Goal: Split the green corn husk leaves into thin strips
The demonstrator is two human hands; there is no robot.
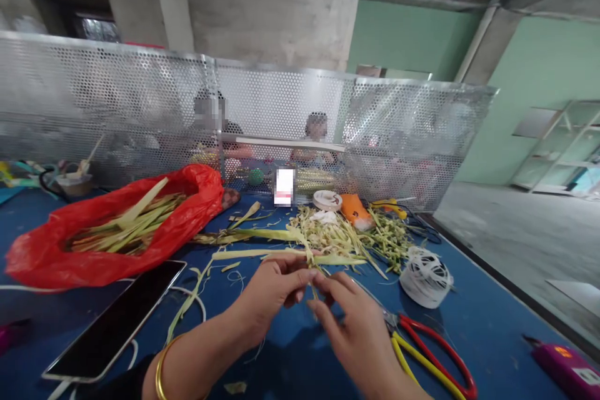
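My left hand (276, 287), with a gold bangle at the wrist, pinches a narrow pale green plant strip (309, 255) between thumb and fingers. Close beside it, my right hand (354, 315) has its thumb and fingers closed around the lower part of the same strip. The strip stands roughly upright between the hands, and the fingertips partly hide it. Longer flat leaf strips (253, 254) lie just behind my hands. Scissors (435, 356) with one red and one yellow handle lie to the right, partly hidden by my right hand.
A red plastic bag (42, 253) of leaf strips is at left, beside a dark tablet (117, 322). Shredded plant pieces (328, 231), an orange packet (355, 209) and a white ribbon roll (425, 278) lie beyond. A perforated metal screen (272, 100) stands behind, with people past it.
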